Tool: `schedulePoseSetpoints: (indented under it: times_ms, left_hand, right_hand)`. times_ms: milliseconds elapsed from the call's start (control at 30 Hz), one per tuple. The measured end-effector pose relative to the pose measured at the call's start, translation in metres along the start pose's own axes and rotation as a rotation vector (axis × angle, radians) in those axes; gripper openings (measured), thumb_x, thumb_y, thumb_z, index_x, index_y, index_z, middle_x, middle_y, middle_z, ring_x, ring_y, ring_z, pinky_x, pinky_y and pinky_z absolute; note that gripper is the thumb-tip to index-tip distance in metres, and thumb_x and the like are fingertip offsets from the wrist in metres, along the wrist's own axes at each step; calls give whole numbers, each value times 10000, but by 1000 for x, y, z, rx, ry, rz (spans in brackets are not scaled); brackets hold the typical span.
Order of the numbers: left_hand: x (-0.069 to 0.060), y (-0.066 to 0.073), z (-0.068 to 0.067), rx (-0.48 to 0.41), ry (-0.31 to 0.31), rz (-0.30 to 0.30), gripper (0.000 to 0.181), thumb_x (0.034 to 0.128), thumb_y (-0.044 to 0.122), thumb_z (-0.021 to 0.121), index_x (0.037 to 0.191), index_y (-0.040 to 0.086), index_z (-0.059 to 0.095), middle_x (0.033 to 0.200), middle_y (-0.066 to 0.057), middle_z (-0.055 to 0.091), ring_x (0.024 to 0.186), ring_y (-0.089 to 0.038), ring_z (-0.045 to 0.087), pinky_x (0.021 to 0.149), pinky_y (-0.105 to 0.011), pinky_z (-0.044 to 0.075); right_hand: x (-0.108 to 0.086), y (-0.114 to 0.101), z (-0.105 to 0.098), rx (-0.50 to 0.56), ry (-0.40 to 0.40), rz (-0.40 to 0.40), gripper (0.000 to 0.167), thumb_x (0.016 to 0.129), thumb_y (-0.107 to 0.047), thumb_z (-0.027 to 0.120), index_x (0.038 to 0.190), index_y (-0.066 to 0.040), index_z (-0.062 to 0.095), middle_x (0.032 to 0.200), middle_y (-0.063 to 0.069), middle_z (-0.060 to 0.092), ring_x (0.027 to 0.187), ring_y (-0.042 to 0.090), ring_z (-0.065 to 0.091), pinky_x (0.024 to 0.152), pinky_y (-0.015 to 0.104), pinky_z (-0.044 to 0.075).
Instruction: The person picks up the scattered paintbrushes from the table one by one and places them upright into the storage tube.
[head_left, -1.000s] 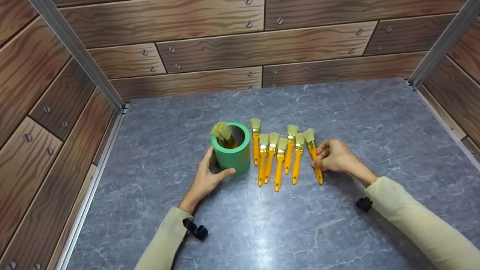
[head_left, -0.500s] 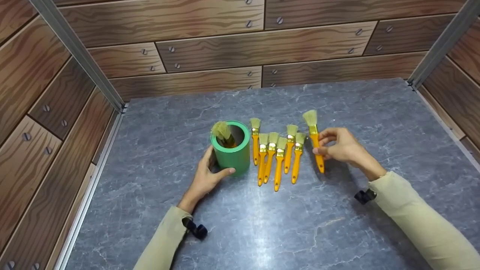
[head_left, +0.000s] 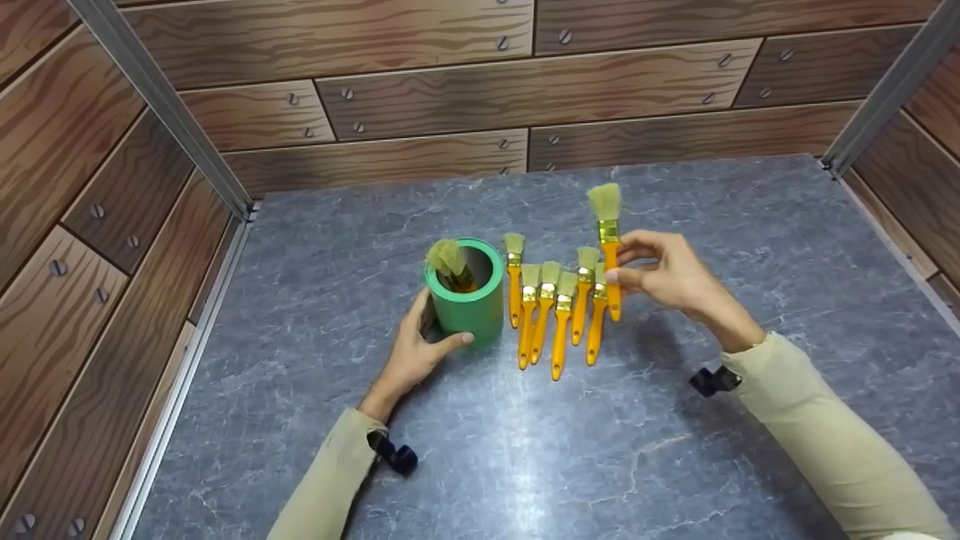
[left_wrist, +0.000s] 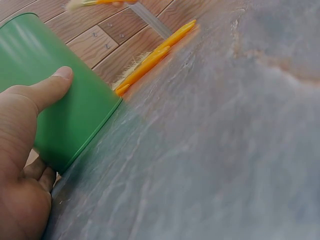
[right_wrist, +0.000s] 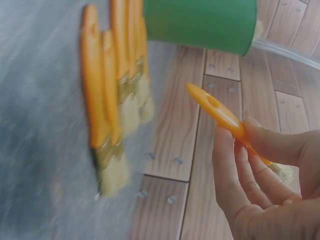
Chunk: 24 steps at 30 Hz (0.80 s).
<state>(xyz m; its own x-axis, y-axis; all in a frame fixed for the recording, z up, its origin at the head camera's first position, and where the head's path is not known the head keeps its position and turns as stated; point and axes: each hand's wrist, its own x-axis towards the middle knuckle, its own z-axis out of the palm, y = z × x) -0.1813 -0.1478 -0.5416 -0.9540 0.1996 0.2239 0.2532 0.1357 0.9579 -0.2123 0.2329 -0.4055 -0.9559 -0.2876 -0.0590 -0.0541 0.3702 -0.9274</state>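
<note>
In the head view, we find most fingers of the left hand [head_left: 411, 354] hidden behind the green can [head_left: 469, 319], whose wall conceals the handles inside. In the right wrist view, we note the can cropped at 1 o'clock, the lying brushes [right_wrist: 95, 95] blurred at 10.

Green from rim to base, your can [head_left: 469, 321] shows a lighter, minty lip and a dark interior. The bushy bristles at its mouth [head_left: 448, 257] are yellowish-beige. Your raised brush [head_left: 610, 244] and the six brushes [head_left: 563, 304] on the tabletop [head_left: 337, 255] share orange-yellow handles, shiny gold ferrules and pale straw tips. Blue-grey marbling covers that surface in whitish veins, with one brownish streak and a white glare. Your sleeves [head_left: 825, 427] are a plain pale khaki, each with a black wrist device [head_left: 715, 381]. Around you, the walls [head_left: 427, 97] carry a brown plank print with dark wavy grain and grey screw heads, edged by silver-grey metal posts [head_left: 166, 112].
</note>
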Motion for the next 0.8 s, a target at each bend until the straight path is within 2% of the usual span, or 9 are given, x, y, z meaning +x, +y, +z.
schedulePoseSetpoints:
  times_ms: [200,500,800]
  left_hand:
    - [0,0,0,-9,-2,4,1062,895,188,902,1717,170,230,1719,-57,380,1594,-265,362,1303,-492,322]
    - [-1,0,3,-8,-9,4,1064,900,184,897,1719,177,219,1731,-57,354,1605,-265,342,1307,-494,314]
    - [1,0,1,-4,1,2,1049,895,207,904,1713,191,247,1721,-21,374,1600,-222,349,1309,-448,315]
  right_hand:
    - [6,-15,12,22,12,-69,332,1018,14,697,1323,112,611,1224,308,687,929,128,777,867,351,663]
    - [14,-34,30,27,36,-132,245,1021,29,683,1251,101,636,1131,266,718,855,158,763,815,342,671]
    - [22,-54,44,55,47,-253,243,978,56,719,1218,81,686,1107,246,762,884,183,760,836,338,662]
